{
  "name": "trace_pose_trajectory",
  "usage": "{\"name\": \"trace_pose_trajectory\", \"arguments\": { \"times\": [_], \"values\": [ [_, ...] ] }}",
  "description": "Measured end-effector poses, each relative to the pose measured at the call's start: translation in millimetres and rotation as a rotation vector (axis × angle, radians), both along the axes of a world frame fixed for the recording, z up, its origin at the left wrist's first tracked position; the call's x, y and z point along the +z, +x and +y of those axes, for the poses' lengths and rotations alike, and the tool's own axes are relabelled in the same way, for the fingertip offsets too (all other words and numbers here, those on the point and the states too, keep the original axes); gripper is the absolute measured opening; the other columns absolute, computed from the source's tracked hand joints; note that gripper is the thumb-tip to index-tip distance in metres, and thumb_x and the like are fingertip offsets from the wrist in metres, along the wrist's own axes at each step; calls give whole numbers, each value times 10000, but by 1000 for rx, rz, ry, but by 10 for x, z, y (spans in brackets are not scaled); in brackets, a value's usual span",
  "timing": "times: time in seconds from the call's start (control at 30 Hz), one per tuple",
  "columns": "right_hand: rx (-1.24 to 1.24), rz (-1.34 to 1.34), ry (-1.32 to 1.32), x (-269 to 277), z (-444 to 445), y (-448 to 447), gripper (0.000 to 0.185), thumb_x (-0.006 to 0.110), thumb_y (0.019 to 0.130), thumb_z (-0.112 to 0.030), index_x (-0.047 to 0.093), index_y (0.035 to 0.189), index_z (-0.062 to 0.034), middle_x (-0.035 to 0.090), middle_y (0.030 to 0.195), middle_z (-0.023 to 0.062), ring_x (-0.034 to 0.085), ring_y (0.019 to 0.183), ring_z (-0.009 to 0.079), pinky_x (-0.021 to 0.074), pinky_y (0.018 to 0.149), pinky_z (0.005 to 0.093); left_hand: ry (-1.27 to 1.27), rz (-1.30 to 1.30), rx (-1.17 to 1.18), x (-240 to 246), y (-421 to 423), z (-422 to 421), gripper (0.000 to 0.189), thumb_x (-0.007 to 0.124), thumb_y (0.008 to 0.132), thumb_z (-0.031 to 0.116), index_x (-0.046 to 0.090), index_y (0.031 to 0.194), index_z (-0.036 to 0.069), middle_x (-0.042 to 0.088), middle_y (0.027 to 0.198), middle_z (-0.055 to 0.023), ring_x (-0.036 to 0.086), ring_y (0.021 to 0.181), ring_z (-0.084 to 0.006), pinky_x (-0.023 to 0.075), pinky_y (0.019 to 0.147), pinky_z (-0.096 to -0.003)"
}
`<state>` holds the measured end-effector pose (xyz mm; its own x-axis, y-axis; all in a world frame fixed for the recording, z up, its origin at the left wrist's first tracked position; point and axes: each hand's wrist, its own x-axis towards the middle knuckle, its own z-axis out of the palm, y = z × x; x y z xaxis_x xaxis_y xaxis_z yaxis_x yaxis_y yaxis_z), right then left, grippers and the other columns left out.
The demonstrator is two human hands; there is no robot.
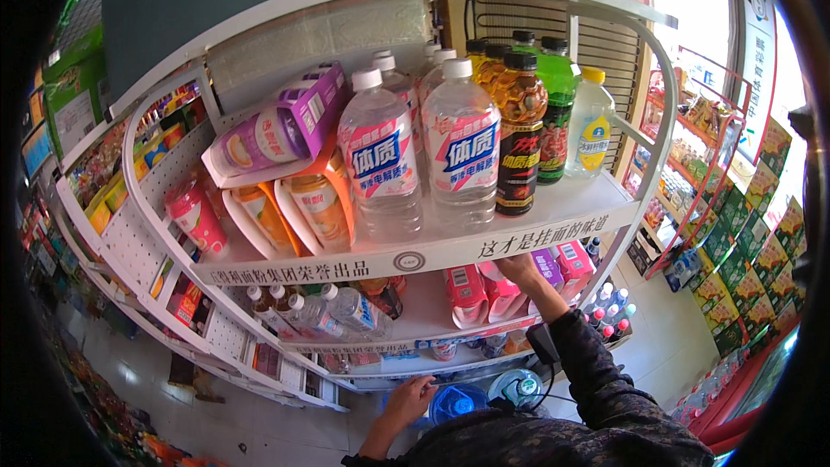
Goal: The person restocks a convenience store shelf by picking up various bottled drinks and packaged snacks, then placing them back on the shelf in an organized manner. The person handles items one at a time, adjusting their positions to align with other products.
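My right hand point(519, 271) reaches into the second shelf, under the upper shelf's front lip, at the pink drink cartons point(467, 295). Its fingertips are hidden behind the lip and the cartons, so I cannot tell whether they grip one. A purple carton point(548, 270) and another pink carton point(574, 263) stand just right of that hand. My left hand point(410, 399) hangs low in front of the rack, loosely curled with nothing seen in it. Below and right of it are a blue water jug point(458, 403) and a paler jug point(517, 386) on the floor.
The upper shelf point(454, 237) of the white rack holds clear bottles point(382, 162), a dark-labelled bottle point(519, 143), orange cup packs point(318, 207) and a tilted purple pack point(279, 133). Small bottles point(609, 311) stand beside the rack. Green cartons point(733, 259) are stacked at right.
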<state>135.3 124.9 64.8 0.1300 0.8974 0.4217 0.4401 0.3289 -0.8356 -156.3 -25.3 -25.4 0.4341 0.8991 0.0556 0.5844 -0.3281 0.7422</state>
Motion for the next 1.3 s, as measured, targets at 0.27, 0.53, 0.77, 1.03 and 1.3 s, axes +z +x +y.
{"name": "trace_pose_trajectory", "arguments": {
  "times": [0.27,0.53,0.77,1.03,1.3],
  "values": [
    [192,594,-462,159,-1155,494,503,525,841,-236,422,1232,64,573,1048,107,572,928,191,464,772,299,-262,-307,-106,214,289,240,303,571,868,140,521,1115,-28,624,940,-120,631,834,-161,517,669,-255],
    [532,1249,-657,-228,-1940,355,677,581,772,-368,351,1297,-7,500,1212,142,518,1072,247,408,924,401,-707,-845,-503,591,1029,338,725,712,755,277,316,1301,10,470,1219,-137,463,1115,-177,389,922,-311],
    [632,1170,-544,-245,-2111,41,751,580,814,-399,205,1375,-67,355,1343,100,382,1218,225,329,998,393,-871,-1143,-335,716,1328,121,822,766,684,328,296,1299,51,445,1249,-71,444,1131,-183,352,976,-350],
    [587,302,-579,-177,-2107,66,740,487,887,-437,136,1402,-39,414,1302,114,411,1164,202,362,939,323,-1229,-1274,-375,324,1086,66,785,720,707,378,321,1295,44,465,1232,-129,485,1126,-257,402,953,-436],
    [518,-6,-457,120,-1498,-67,552,512,895,-361,362,1293,-9,557,722,74,490,600,93,386,493,238,-1133,-1022,-337,71,493,28,832,721,669,400,332,1305,32,516,1175,-122,532,1060,-245,434,898,-395]
  ]
}}
